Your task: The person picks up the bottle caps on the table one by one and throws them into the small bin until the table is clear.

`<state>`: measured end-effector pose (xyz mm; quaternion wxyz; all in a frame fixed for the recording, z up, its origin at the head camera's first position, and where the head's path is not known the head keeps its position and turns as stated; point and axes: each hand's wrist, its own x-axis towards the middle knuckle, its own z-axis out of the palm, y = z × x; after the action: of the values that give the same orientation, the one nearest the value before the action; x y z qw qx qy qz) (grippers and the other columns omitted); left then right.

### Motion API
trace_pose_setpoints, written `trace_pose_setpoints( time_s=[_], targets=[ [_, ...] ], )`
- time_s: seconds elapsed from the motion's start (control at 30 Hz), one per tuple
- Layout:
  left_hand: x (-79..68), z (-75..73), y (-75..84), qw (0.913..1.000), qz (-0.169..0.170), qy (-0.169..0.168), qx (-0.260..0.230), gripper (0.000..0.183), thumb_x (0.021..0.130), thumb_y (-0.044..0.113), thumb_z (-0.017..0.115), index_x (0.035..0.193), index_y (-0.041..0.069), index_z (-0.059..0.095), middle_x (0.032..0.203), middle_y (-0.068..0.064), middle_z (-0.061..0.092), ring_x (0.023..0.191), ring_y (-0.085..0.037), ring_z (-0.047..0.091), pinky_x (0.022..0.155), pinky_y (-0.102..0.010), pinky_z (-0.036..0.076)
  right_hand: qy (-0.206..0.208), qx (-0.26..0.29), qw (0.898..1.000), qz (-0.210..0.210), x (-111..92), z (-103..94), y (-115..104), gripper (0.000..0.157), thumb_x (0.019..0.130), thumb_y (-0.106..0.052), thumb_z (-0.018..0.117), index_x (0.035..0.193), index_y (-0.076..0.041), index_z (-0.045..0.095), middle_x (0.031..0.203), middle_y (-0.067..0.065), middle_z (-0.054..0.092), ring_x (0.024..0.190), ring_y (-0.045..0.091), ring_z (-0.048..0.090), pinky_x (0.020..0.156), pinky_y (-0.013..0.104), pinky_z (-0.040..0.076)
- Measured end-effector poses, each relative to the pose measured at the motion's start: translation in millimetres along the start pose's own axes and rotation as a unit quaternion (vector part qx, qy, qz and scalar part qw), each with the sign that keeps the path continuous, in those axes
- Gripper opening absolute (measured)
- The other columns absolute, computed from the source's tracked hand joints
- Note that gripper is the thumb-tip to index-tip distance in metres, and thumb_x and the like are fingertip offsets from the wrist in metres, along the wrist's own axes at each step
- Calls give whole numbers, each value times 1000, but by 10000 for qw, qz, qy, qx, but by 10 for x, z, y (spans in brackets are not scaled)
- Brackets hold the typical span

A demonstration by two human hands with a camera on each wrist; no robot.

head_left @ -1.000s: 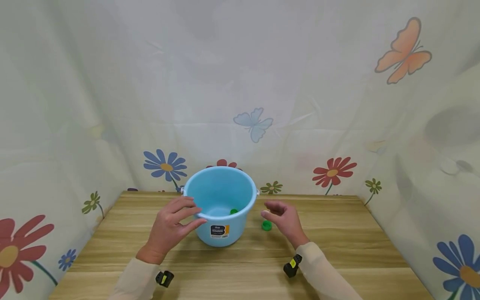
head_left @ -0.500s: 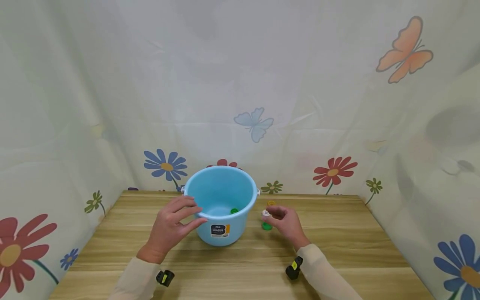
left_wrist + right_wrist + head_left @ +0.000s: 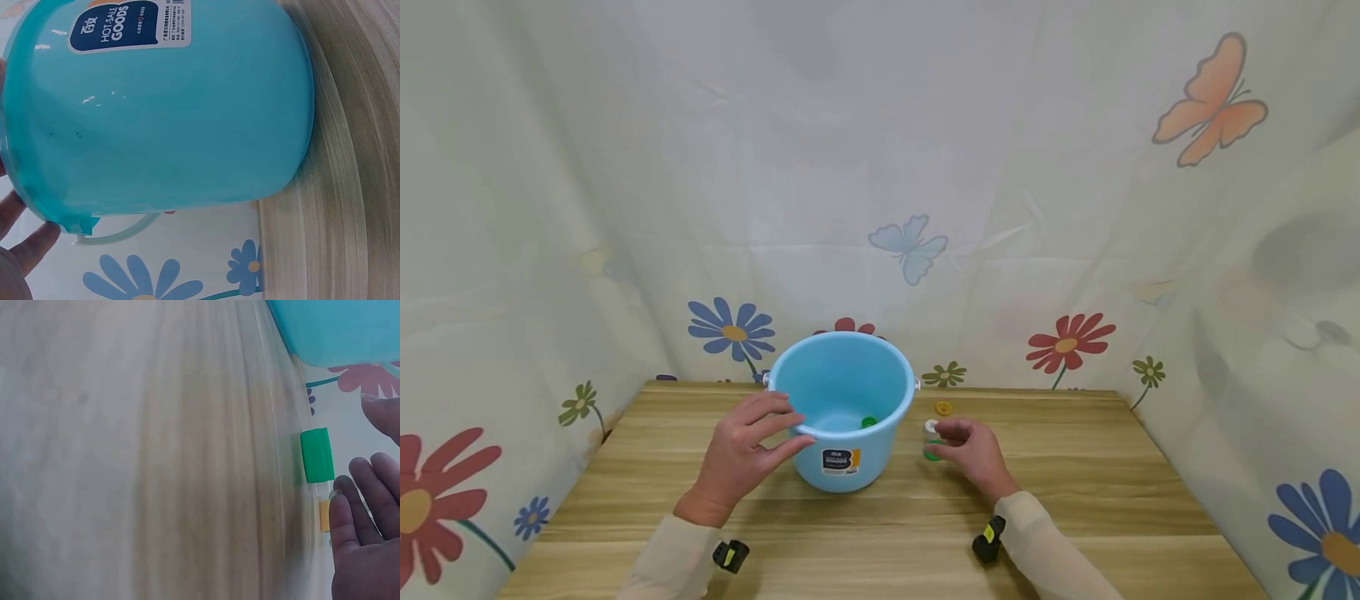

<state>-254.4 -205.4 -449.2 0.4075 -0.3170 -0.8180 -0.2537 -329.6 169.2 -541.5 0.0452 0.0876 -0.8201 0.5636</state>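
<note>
A light blue bucket stands upright on the wooden table, with a green bottle cap lying inside. My left hand holds its near left rim, fingers over the edge and thumb at the outside. In the left wrist view, fingertips meet the bucket rim beside the handle mount. Right of the bucket, my right hand hovers at another green bottle cap, thumb and fingers spread apart. A white cap lies just behind that cap, by the right fingertips. Farther back is a yellow cap.
The wooden table reaches back to a hanging curtain printed with flowers and butterflies, which also encloses both sides. The bucket's handle hangs along its far side. Each wrist carries a small black camera.
The right hand has shifted slightly down toward the green cap, its thumb now overlapping it. The white and yellow caps have come into view. The left hand stays on the rim.
</note>
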Motion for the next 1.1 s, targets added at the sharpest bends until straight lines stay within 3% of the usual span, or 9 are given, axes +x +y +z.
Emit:
trace_pose_setpoints(
  time_s=[1.1],
  targets=[
    [5,0,8,10000,-63,3,-15,40,63,25,97,98,14,81,101,0,76,108,-25,70,94,-53,60,-390,-1072,9929,337,34,19,-40,33,78,-10,89,108,-7,75,106,5,76,98,21,69,87,37,63]
  ],
)
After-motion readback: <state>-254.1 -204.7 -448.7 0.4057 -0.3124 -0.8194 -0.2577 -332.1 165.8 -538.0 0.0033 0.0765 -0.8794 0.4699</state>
